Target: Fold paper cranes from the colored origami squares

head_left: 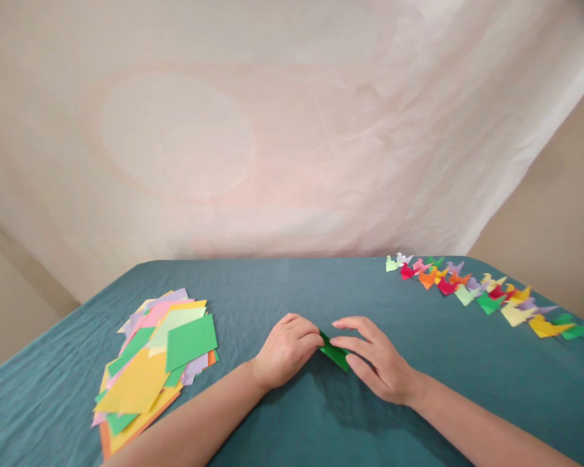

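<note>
A small folded piece of green paper (334, 354) is between my two hands, just above the table at the front middle. My left hand (288, 350) pinches its left end, with the fingers bent over and partly hiding it. From the other side, my right hand (377, 360) reaches to the paper's right part. Its fingers are spread, and the fingertips touch or nearly touch the paper. How the paper is folded underneath is hidden by the fingers.
A loose pile of coloured paper sheets (136, 379) lies on the left of the green-covered table (253, 288). Along the right edge stand rows of small folded paper birds (467, 295) in many colours. A pale cloth (282, 143) hangs behind the table.
</note>
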`<state>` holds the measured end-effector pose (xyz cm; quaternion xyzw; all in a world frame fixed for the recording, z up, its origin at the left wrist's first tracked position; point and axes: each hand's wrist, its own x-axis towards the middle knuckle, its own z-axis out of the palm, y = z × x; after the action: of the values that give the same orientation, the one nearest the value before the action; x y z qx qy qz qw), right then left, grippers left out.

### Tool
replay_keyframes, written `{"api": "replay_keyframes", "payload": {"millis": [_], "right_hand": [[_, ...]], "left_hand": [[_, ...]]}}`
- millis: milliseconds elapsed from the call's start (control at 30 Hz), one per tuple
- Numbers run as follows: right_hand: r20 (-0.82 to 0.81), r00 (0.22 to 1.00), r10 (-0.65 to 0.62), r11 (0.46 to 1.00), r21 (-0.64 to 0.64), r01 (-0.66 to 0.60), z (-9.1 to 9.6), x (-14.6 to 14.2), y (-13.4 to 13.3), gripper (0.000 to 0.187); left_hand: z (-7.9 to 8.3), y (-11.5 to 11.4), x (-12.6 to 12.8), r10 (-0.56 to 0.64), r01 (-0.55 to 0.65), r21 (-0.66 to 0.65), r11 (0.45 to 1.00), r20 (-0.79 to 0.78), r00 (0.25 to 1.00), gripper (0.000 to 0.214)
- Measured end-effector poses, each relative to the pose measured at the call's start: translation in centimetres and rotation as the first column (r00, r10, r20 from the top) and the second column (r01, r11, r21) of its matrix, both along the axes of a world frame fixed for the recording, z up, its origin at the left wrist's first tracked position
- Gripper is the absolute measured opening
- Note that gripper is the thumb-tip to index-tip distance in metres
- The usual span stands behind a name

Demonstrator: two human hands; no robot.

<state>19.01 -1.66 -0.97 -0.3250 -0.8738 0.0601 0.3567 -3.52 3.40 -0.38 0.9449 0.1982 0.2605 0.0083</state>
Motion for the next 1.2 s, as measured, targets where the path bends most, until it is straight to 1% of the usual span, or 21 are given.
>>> {"api": "replay_keyframes", "payload": {"millis": [167, 300, 367, 467, 533, 633, 733, 800, 933, 1000, 1100, 1200], "right_hand": [[0.028, 1.000, 0.015, 0.999, 0.035, -0.016, -0.6, 0.1, 0.5, 0.043], [0.061, 0.998, -0.021, 0.998, 0.062, 0.017, -1.1, -0.1, 0.9, 0.041], [0.075, 0.997, -0.037, 0.995, 0.098, 0.029, -1.1, -0.3, 1.1, 0.042], [0.122, 0.992, -0.032, 0.985, 0.172, 0.010, -1.0, -0.5, 1.0, 0.048], [0.160, 0.987, -0.031, 0.977, 0.215, -0.005, -0.9, -0.7, 0.8, 0.049], [0.187, 0.980, -0.064, 0.971, 0.239, 0.018, -0.8, -0.8, 0.7, 0.038], [0.167, 0.980, -0.106, 0.969, 0.237, 0.064, -1.0, -0.5, 1.0, 0.024], [0.153, 0.982, -0.114, 0.970, 0.233, 0.076, -1.2, -0.1, 1.3, 0.019], [0.136, 0.984, -0.112, 0.971, 0.225, 0.079, -1.5, 0.4, 1.9, 0.017], [0.139, 0.982, -0.127, 0.970, 0.226, 0.094, -1.6, 0.4, 1.9, 0.017], [0.155, 0.976, -0.152, 0.967, 0.228, 0.114, -1.5, 0.4, 2.0, 0.017], [0.147, 0.977, -0.153, 0.969, 0.219, 0.118, -1.4, 0.4, 2.1, 0.017]], "left_hand": [[0.0, 0.1, 0.1, -0.025, 0.024, -0.029, 0.999, -0.018, 1.000, 0.021], [0.0, 0.1, 0.2, -0.036, 0.034, -0.040, 0.999, -0.032, 0.999, 0.019], [-0.1, 0.2, 0.2, -0.033, 0.031, -0.049, 0.998, -0.038, 0.999, 0.018], [-0.2, 0.2, 0.2, -0.022, 0.019, -0.063, 0.998, -0.044, 0.999, 0.018], [-0.3, 0.2, 0.2, -0.013, 0.011, -0.067, 0.998, -0.041, 0.999, 0.017], [-0.4, 0.2, 0.2, 0.006, -0.008, -0.059, 0.998, -0.026, 1.000, 0.017], [-0.6, 0.3, 0.1, 0.036, -0.036, -0.055, 0.998, -0.005, 0.999, 0.018], [-0.8, 0.5, 0.0, 0.061, -0.060, -0.057, 0.997, 0.026, 0.998, 0.019], [-1.2, 1.1, -0.2, 0.112, -0.106, -0.064, 0.992, 0.101, 0.989, 0.020], [-1.3, 1.2, -0.3, 0.126, -0.119, -0.069, 0.991, 0.107, 0.986, 0.020], [-1.2, 1.0, -0.3, 0.107, -0.103, -0.064, 0.993, 0.066, 0.992, 0.021], [-1.0, 0.6, -0.1, 0.056, -0.056, -0.058, 0.997, 0.007, 0.998, 0.022]]}}
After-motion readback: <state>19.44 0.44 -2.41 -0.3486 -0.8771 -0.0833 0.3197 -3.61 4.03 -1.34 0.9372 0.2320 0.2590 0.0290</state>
